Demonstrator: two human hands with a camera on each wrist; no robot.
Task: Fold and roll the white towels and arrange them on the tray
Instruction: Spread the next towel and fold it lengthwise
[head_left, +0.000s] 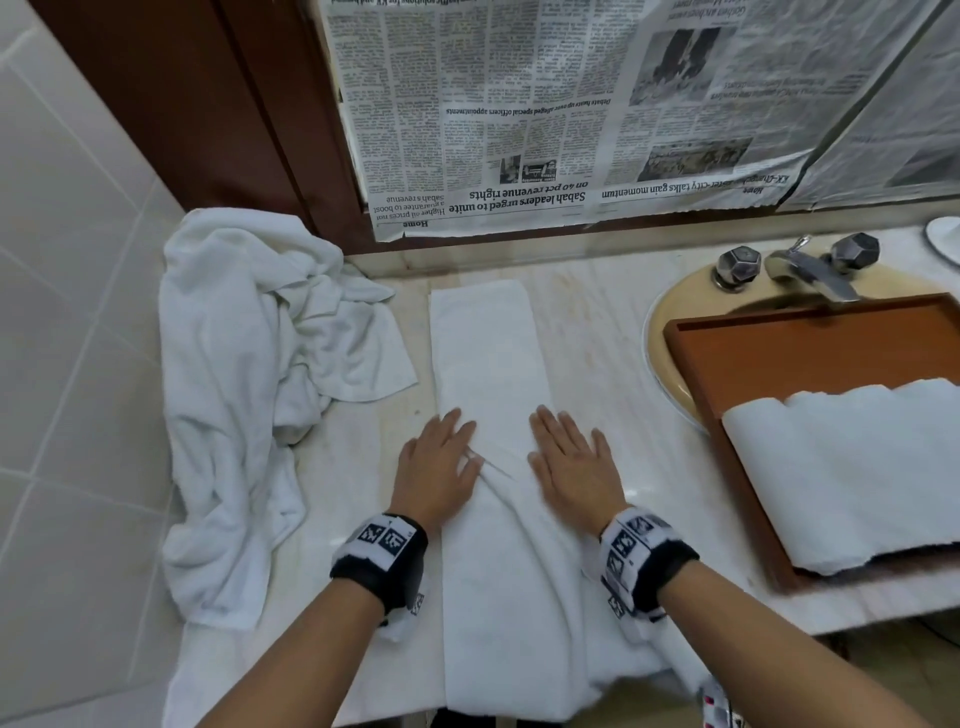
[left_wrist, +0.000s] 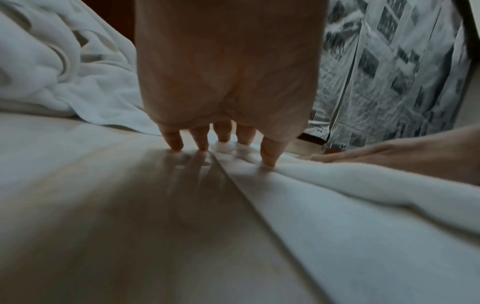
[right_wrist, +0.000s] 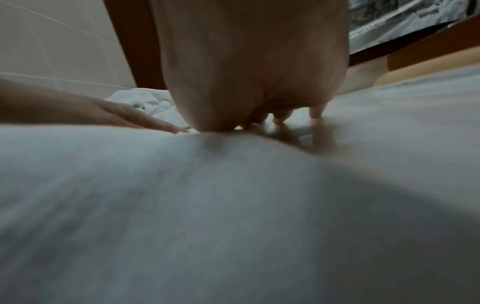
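Observation:
A white towel (head_left: 493, 364) folded into a long narrow strip lies on the marble counter (head_left: 597, 332), running from the back wall to the front edge and hanging over it. My left hand (head_left: 439, 457) lies flat on the strip's left edge with straight fingers (left_wrist: 174, 139). My right hand (head_left: 569, 462) presses flat on its right edge. A small crease sits in the towel (left_wrist: 337, 195) between the hands. A brown wooden tray (head_left: 810, 353) at right holds rolled white towels (head_left: 857, 467). In the right wrist view the towel (right_wrist: 207, 205) fills the foreground.
A heap of crumpled white towels (head_left: 249, 374) lies at the counter's left, against the tiled wall. The tray sits over a beige sink (head_left: 662, 332) with a metal faucet (head_left: 800, 270). Newspaper (head_left: 571, 114) covers the mirror behind.

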